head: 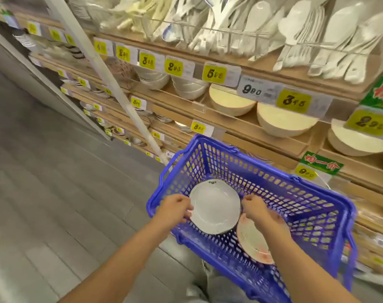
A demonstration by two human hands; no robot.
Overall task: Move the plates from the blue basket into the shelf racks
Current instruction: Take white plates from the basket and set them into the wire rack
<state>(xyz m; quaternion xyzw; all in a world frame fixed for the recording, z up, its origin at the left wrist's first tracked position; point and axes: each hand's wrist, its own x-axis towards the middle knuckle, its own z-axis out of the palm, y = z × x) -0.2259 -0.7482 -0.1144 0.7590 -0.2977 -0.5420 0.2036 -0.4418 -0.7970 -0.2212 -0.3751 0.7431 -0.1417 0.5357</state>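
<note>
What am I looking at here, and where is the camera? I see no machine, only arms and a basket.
There is no machine: a person works bare-handed, and the single camera sits on their head, looking forward and down. The left hand and right hand grip opposite edges of a white plate, fingers curled on its rim, inside the blue basket. A second plate with a pinkish rim lies in the basket beneath the right forearm. Behind are store shelves with cream bowls, white spoons and yellow price tags.
</note>
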